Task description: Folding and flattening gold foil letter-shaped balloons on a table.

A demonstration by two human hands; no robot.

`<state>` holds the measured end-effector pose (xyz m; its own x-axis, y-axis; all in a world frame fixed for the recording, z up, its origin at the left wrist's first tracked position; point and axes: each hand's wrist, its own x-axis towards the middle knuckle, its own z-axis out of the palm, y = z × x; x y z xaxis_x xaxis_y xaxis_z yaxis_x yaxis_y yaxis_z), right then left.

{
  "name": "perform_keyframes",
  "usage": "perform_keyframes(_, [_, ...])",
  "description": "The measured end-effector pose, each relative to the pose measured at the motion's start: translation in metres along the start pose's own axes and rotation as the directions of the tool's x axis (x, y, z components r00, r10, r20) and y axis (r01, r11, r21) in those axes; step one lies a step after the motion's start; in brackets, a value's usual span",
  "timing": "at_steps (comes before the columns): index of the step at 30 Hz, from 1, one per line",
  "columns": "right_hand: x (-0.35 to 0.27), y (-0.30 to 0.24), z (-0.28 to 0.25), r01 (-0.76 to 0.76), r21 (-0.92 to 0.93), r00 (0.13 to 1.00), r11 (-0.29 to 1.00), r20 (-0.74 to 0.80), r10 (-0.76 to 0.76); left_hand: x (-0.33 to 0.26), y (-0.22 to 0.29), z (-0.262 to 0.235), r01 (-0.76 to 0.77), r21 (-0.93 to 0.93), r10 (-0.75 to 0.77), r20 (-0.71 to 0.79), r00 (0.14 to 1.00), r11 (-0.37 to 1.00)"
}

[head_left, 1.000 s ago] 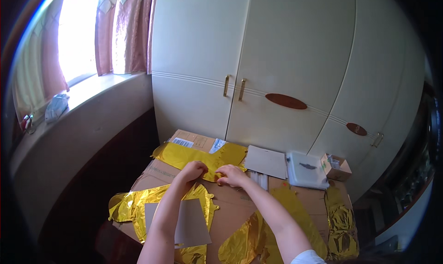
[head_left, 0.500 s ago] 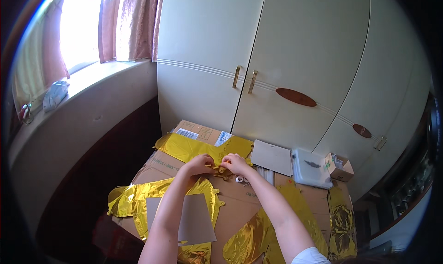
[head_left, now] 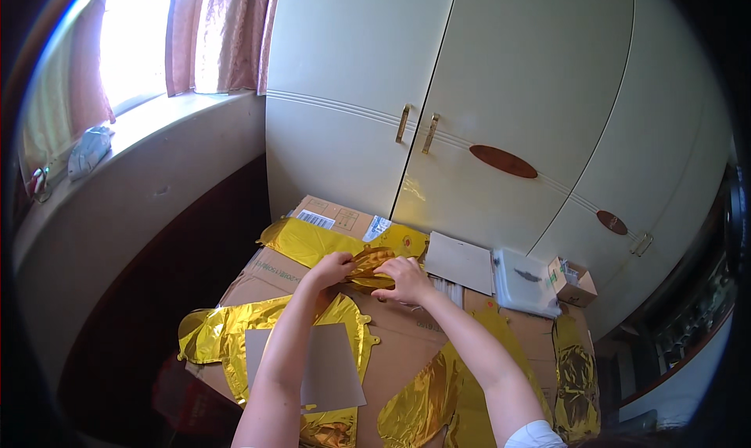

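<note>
step: folding small gold foil balloon [head_left: 369, 265] | left hand [head_left: 332, 269] and right hand [head_left: 405, 279] both pinched shut on it | at far middle of cardboard box [head_left: 407, 342] | next, likely: press flat, keep edges aligned

The gold balloon piece [head_left: 369, 265] between the hands was glossy, crinkled metallic foil. The box [head_left: 407, 338] beneath was matt brown cardboard. A grey sheet [head_left: 332, 370] looked like dull, smooth card. The wardrobe doors [head_left: 469, 104] were smooth cream with a satin finish and brass-coloured metal handles [head_left: 416, 129].
</note>
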<state>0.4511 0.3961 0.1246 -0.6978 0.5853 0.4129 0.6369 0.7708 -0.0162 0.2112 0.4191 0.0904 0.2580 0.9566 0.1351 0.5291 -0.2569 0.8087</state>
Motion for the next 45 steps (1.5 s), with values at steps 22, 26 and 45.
perform_keyframes(22, [0.019,0.004,0.014,-0.075,0.182,0.996,0.98,0.06,0.065,-0.001,-0.002,0.006,-0.031,-0.081,0.027,-0.05,0.998,0.996])
perform_keyframes(26, [0.022,-0.002,0.016,-0.143,0.361,0.988,0.921,-0.003,0.154,0.001,-0.009,0.006,-0.015,-0.076,0.011,-0.045,0.999,0.997])
perform_keyframes(45, [0.034,-0.001,0.023,-0.51,0.376,0.856,0.774,0.134,0.499,0.005,-0.009,0.008,0.043,-0.216,-0.04,0.019,0.999,0.976])
